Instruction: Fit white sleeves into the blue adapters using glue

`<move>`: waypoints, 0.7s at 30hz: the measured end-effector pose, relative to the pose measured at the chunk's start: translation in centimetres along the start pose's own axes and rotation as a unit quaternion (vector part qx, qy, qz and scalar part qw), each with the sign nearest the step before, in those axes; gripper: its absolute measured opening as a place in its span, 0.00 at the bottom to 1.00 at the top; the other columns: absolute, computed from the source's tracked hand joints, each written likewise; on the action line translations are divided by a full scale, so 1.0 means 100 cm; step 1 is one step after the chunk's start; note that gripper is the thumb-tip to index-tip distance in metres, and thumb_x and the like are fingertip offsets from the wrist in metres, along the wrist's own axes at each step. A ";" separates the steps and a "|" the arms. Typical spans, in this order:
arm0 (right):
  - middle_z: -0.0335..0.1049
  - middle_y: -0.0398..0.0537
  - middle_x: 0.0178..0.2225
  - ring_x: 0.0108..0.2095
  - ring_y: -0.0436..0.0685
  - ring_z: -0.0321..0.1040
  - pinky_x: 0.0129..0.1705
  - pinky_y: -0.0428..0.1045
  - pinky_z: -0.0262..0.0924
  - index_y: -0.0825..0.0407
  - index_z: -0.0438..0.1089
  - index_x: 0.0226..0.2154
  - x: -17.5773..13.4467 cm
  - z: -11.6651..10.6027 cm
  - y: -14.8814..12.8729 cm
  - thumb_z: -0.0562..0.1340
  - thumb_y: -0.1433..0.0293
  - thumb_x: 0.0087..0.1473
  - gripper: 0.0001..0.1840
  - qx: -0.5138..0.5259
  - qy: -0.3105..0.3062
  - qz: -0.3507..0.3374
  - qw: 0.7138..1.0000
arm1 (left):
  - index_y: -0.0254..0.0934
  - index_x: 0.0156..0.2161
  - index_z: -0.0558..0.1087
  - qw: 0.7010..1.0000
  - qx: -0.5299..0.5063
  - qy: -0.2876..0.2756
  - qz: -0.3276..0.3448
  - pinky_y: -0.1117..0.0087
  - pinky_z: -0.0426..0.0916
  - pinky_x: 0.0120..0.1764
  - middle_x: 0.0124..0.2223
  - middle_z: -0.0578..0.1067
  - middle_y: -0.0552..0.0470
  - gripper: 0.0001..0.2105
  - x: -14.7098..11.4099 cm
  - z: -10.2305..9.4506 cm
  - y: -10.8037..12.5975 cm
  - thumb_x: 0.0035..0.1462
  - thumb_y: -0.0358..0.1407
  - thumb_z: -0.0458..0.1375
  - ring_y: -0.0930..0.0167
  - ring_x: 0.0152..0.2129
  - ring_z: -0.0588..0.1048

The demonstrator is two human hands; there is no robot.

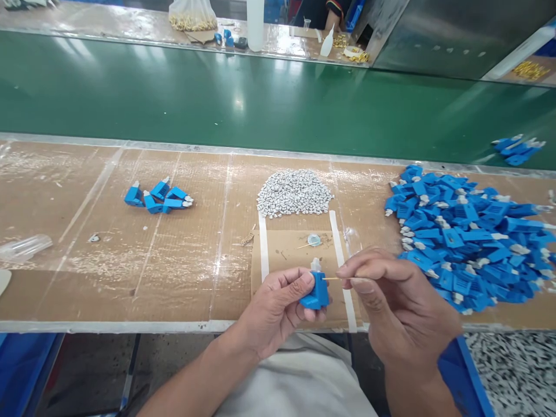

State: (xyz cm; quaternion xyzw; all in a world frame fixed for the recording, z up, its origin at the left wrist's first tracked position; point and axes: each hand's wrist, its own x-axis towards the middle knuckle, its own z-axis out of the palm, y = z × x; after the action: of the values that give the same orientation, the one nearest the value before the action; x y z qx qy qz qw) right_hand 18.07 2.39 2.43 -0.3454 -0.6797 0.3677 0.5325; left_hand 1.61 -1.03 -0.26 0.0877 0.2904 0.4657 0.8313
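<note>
Between the thumb and fingers of my left hand (282, 301) is a blue plastic part (319, 294) with a pale tip pointing up. My right hand (399, 307) pinches a thin toothpick (332, 278), whose far end meets the side of the blue part. Just beyond my hands, on a cardboard sheet (282, 249) edged with white tape, lies a small round clear dish (313, 239) with another thin stick beside it. A heap of small grey-white pieces (295, 193) sits behind the sheet.
A large pile of blue parts (469, 237) covers the right side; a small group (158, 197) lies left. Behind runs a green conveyor belt (195, 98) carrying a few blue parts (519, 150). Clear tubes (26, 248) rest far left. Across the belt, a person's arm (333, 14) shows.
</note>
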 end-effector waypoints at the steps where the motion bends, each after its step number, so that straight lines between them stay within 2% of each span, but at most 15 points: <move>1: 0.73 0.46 0.36 0.37 0.57 0.71 0.38 0.55 0.65 0.52 0.72 0.41 0.000 0.000 0.000 0.60 0.85 0.59 0.14 -0.002 -0.001 0.001 1.000 | 0.28 0.35 0.75 1.000 0.001 -0.002 -0.001 0.80 0.72 0.31 0.27 0.73 0.52 0.13 0.000 0.000 0.000 0.63 0.39 0.64 0.80 0.20 0.72; 7: 0.73 0.46 0.35 0.37 0.56 0.72 0.38 0.54 0.65 0.52 0.72 0.40 0.001 0.002 0.003 0.60 0.85 0.59 0.13 -0.024 -0.011 -0.006 1.000 | 0.29 0.34 0.75 1.000 0.000 -0.004 -0.004 0.80 0.72 0.31 0.27 0.72 0.53 0.12 0.000 0.000 0.001 0.64 0.38 0.63 0.81 0.19 0.70; 12: 0.76 0.46 0.36 0.37 0.58 0.73 0.39 0.56 0.65 0.52 0.72 0.42 0.001 0.001 0.006 0.62 0.86 0.57 0.15 -0.068 -0.011 -0.055 0.996 | 0.28 0.34 0.75 1.000 0.000 0.007 -0.004 0.80 0.72 0.30 0.27 0.73 0.52 0.13 0.002 -0.002 0.001 0.61 0.39 0.66 0.81 0.19 0.71; 15: 0.76 0.46 0.35 0.36 0.58 0.73 0.38 0.57 0.66 0.52 0.72 0.41 0.001 0.000 0.007 0.62 0.86 0.57 0.15 -0.078 -0.030 -0.053 0.995 | 0.27 0.34 0.76 1.000 -0.001 0.005 -0.002 0.81 0.72 0.30 0.29 0.74 0.50 0.13 0.003 -0.005 0.000 0.60 0.40 0.66 0.80 0.20 0.72; 21: 0.76 0.46 0.35 0.35 0.58 0.73 0.38 0.57 0.66 0.49 0.72 0.42 0.000 0.002 0.005 0.63 0.84 0.58 0.15 -0.099 -0.028 -0.057 0.993 | 0.28 0.34 0.76 1.000 -0.002 0.010 0.007 0.79 0.73 0.30 0.28 0.72 0.52 0.13 0.004 -0.006 -0.003 0.60 0.39 0.66 0.80 0.20 0.70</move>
State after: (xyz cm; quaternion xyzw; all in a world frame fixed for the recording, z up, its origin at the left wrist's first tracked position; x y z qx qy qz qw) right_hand 17.96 2.59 1.92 -0.3464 -0.7459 0.2770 0.4969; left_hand 1.63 -0.93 -1.01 0.0836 0.2970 0.4729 0.8253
